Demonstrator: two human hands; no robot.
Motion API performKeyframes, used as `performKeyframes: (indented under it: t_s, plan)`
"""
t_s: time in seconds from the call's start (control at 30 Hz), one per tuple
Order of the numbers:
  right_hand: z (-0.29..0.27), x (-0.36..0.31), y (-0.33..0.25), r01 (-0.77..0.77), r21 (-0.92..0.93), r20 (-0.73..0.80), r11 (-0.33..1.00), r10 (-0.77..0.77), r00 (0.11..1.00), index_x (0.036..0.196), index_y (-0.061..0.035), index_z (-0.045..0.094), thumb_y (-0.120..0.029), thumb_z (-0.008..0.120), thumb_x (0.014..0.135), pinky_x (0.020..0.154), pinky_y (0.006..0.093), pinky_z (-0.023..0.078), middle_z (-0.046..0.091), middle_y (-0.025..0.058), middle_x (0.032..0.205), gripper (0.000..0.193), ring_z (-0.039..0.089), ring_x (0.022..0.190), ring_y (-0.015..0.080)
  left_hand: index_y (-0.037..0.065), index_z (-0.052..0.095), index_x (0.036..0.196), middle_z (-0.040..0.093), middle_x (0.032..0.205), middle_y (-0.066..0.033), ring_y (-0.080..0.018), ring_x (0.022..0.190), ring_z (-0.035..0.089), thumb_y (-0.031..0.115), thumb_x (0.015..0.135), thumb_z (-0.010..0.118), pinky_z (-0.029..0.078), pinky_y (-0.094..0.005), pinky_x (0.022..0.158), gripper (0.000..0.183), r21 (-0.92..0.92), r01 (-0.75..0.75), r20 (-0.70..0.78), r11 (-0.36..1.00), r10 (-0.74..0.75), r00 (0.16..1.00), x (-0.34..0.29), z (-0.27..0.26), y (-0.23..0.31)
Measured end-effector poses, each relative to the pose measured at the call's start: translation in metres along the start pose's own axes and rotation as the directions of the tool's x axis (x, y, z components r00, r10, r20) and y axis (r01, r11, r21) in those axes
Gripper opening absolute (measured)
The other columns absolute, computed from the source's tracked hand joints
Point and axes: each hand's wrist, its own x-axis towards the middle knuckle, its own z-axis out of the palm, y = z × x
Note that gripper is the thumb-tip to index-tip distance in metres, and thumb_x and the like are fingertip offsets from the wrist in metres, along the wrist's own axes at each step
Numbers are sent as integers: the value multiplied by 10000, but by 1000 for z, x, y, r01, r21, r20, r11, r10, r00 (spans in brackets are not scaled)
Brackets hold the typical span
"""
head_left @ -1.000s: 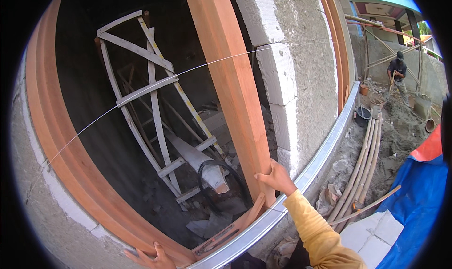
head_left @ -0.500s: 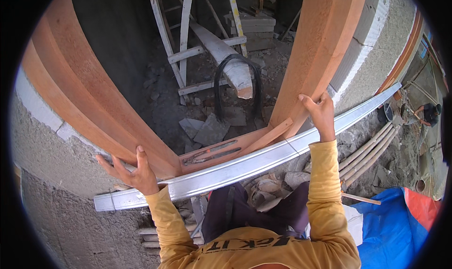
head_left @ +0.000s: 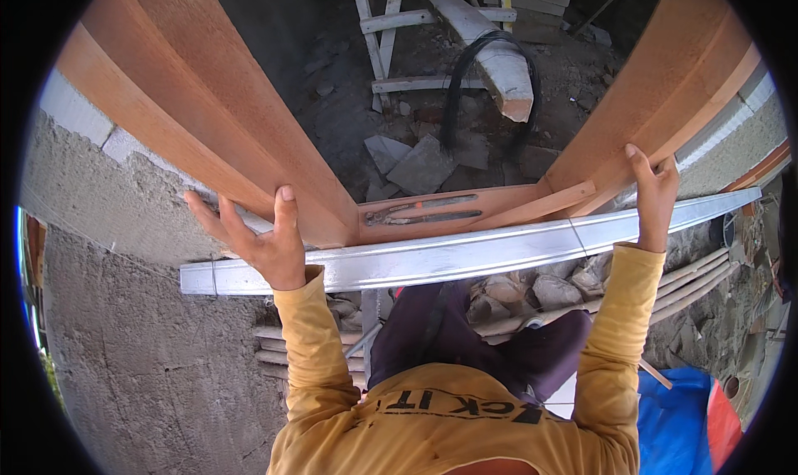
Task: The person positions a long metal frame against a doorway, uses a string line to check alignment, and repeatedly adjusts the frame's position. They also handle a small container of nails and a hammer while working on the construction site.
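Note:
A reddish-brown wooden frame [head_left: 249, 101] rises on both sides, with a sill [head_left: 499, 196] joining its posts at the bottom. My left hand [head_left: 270, 238] is at the foot of the left post, fingers spread, its thumb against the wood and the other fingers toward the wall. At the lower right post, my right hand [head_left: 654, 192] holds the edge, thumb on the near face and fingers curled at the outer side. On the sill lie dark pliers-like metal tools [head_left: 416, 211] and a thin wood strip [head_left: 536, 206]. A long silvery metal channel [head_left: 432, 257] runs in front, beneath both wrists.
Rough grey wall [head_left: 150, 309] stands at left. Beyond the opening are a white wooden trestle [head_left: 399, 20], a pale beam [head_left: 490, 59], a black wire coil [head_left: 455, 84] and broken slabs [head_left: 422, 167]. Poles [head_left: 690, 284], stones [head_left: 555, 292] and a blue tarp [head_left: 673, 417] lie at near right.
The view has shifted, so the frame and sill sit higher and the posts look farther apart. Both hands stay at the same posts, in much the same pose.

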Motion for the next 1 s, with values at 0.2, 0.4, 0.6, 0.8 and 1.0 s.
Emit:
performKeyframes:
  t_s: [0.2, 0.4, 0.6, 0.8, 1.0]
  plan:
    - [-4, 1, 4, 0, -4, -23, 1000, 0, 1000, 944, 68, 584, -280, 708, 747, 712, 258, 409, 593, 93, 833, 419, 516, 773, 147, -2, 530, 1114, 521, 1131, -151, -296, 1097, 470, 193, 839, 637, 360, -431, 944, 353, -100, 17, 33, 995, -13, 999, -41, -25, -17]
    - [-2, 0, 5, 17, 1, -17, 1000, -17, 1000, 939, 69, 582, -270, 710, 750, 711, 257, 407, 593, 87, 841, 409, 511, 770, 142, -6, 548, 1071, 605, 881, -108, -238, 850, 560, 194, 737, 749, 417, -357, 788, 438, -60, 273, 406, 960, -226, 885, -85, -20, -26]
    - [-3, 1, 9, 30, -19, -35, 999, -31, 999, 930, 67, 583, -264, 721, 742, 687, 248, 411, 598, 81, 817, 405, 513, 746, 129, 24, 550, 982, 609, 829, -105, -281, 806, 544, 268, 649, 807, 404, -398, 744, 487, -30, 447, 433, 894, -391, 812, -92, -3, -22]
    - [-1, 0, 4, 2, 19, -24, 1000, -2, 1000, 923, 64, 585, -267, 734, 727, 663, 247, 414, 600, 76, 803, 412, 512, 724, 125, 49, 534, 920, 586, 782, -100, -306, 797, 527, 278, 614, 823, 388, -414, 755, 479, 136, 406, 449, 904, -421, 788, -99, 0, -23]
    - [-5, 0, 2, -20, 75, 17, 997, 19, 1000, 1017, 74, 555, -267, 735, 727, 758, 265, 448, 628, 140, 902, 482, 578, 869, 171, 51, 539, 938, 575, 793, -83, -285, 804, 528, 274, 638, 808, 365, -407, 790, 460, 111, 384, 434, 917, -392, 811, -107, 6, -28]
